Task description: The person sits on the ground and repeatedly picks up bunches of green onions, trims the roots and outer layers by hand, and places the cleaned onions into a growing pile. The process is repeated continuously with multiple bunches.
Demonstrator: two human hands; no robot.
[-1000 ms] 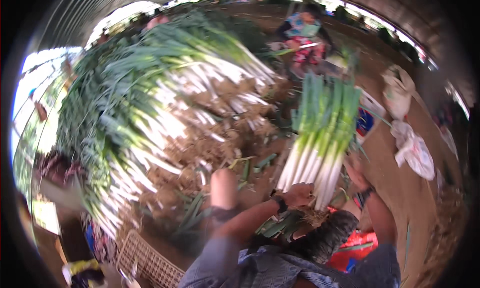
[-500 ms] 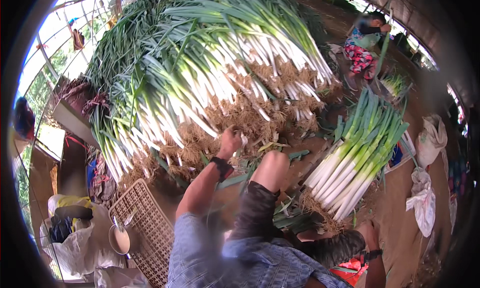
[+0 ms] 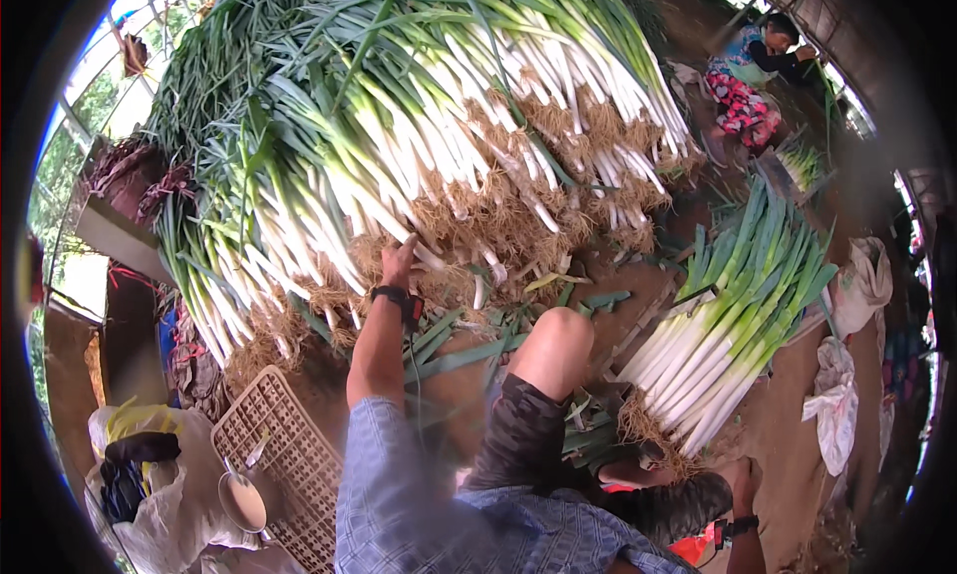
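My left hand (image 3: 397, 265) reaches to the front of a big heap of leeks (image 3: 419, 126). Its fingers are closed around the white lower end of one leek (image 3: 387, 215), just above the roots. At the lower right, my right hand (image 3: 741, 479) is a closed fist beside my bent leg; whatever it may hold is hidden. Close above it lies a bundle of leeks (image 3: 703, 355), white stems and brown roots toward me, green tops pointing away.
A brown plastic crate (image 3: 284, 454) with a round pan (image 3: 242, 501) is at the left, beside a white sack (image 3: 150, 494). Leaf scraps (image 3: 464, 360) litter the ground by my knee. Another person (image 3: 743, 86) sits at the far right. White bags (image 3: 832, 400) lie at the right.
My left hand has moved left, from the loose roots to the end of a leek. The view has shifted slightly. My right hand remains low at the right.
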